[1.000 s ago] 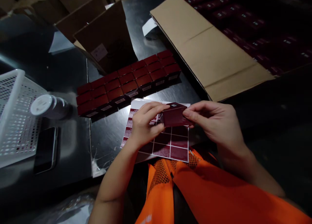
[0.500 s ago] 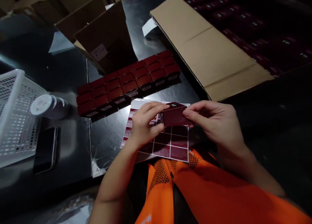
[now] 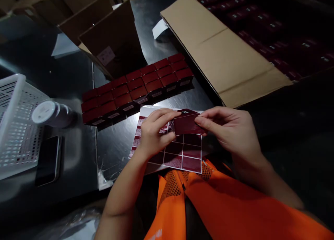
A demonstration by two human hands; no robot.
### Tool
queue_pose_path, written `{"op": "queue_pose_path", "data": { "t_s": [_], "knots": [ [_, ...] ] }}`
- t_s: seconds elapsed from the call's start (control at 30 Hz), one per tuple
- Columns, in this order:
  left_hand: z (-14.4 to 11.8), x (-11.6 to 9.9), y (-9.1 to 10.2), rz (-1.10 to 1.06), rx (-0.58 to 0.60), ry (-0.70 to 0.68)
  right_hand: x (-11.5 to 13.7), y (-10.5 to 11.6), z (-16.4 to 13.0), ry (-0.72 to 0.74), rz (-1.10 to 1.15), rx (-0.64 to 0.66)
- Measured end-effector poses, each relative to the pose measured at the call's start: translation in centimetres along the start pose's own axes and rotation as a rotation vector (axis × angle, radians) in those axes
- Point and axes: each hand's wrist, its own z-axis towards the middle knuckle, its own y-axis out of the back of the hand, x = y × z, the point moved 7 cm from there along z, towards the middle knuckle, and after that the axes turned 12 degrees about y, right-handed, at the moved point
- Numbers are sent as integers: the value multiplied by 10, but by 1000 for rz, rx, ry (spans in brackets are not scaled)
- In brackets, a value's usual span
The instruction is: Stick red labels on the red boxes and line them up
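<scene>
Just above a printed sheet (image 3: pixel 173 160), a small maroon box (image 3: pixel 186 124) is held between the hands, its left end gripped by the left hand (image 3: pixel 156 132) and its right edge pinched by the right hand (image 3: pixel 227 127). It would probably be found light, stiff and slightly slick (glossy card, seemingly), best taken by opposite edges, like the boxes (image 3: pixel 138 92) rowed beyond the hands.

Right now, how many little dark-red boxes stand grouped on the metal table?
21: three rows of seven dark-red boxes, side by side, between the standing cardboard carton and the printed sheet. I see none hidden in the block.
</scene>
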Motion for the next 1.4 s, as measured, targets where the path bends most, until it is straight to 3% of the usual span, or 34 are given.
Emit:
{"op": "queue_pose_path", "data": {
  "t_s": [0.27,0.37,0.5,0.57,0.63,0.7,0.8,0.9,1.0,1.07,1.13,1.27,1.4],
  "knots": [
    [-1,-2,0,69,4,-15,1,-1,-3,78,-132,-47],
    [-1,-3,-3,109,25,-41,2,2,0,103,-310,-29],
    [-2,6,-6,42,10,43,-1,35,11,139,-618,-179],
    [-2,13,-6,-75,-12,117,-6,51,13,174,-535,-259],
    [-2,18,-9,-209,-22,159,-9,49,16,251,-295,-147],
    [-3,21,-14,-318,-15,181,-6,28,14,352,-105,123],
    [-2,27,-24,-384,32,208,4,-1,9,496,-105,404],
    [0,36,-29,-267,71,301,9,-7,23,571,-261,412],
    [-1,36,-22,94,110,443,18,-11,50,626,-464,320],
    [-8,26,-9,370,177,531,26,-28,66,653,-540,342],
    [-21,10,14,547,197,589,37,-60,74,693,-507,426],
    [-73,-12,89,638,-118,737,52,-151,71,752,-430,641],
    [-158,-3,141,578,-395,901,48,-244,47,814,-454,867]
  ]
}}
